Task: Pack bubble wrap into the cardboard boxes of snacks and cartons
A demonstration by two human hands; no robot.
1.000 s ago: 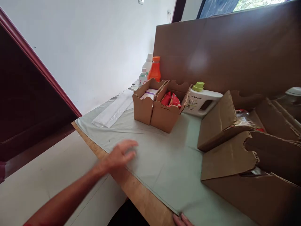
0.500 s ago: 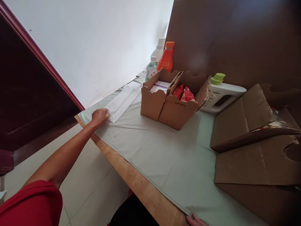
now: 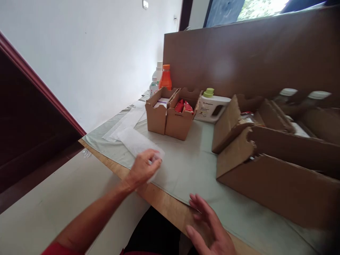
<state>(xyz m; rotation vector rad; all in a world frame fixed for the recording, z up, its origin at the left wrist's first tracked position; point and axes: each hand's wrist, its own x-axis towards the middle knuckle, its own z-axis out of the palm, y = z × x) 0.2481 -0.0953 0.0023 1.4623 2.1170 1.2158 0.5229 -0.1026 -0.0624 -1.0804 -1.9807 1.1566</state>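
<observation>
My left hand point(image 3: 143, 168) grips the near end of a white bubble-wrap sheet point(image 3: 134, 141) and holds it over the front edge of the table point(image 3: 164, 207). More of the same white sheets point(image 3: 124, 122) lie flat toward the table's far left corner. My right hand point(image 3: 209, 228) hovers with fingers spread over the table's front edge, holding nothing. A pale green cover point(image 3: 191, 166) is spread across the tabletop.
Two small open cardboard boxes point(image 3: 170, 117) stand mid-table, one with red packets point(image 3: 183, 106). Behind them are an orange bottle point(image 3: 165, 78), a white jug point(image 3: 212, 106) with a green cap and other bottles. Large cardboard boxes point(image 3: 273, 159) fill the right side. A brown board point(image 3: 252, 56) backs the table.
My left hand took hold of a white sheet at the far left corner and pulled it toward the front edge. My right hand rose into view with fingers spread.
</observation>
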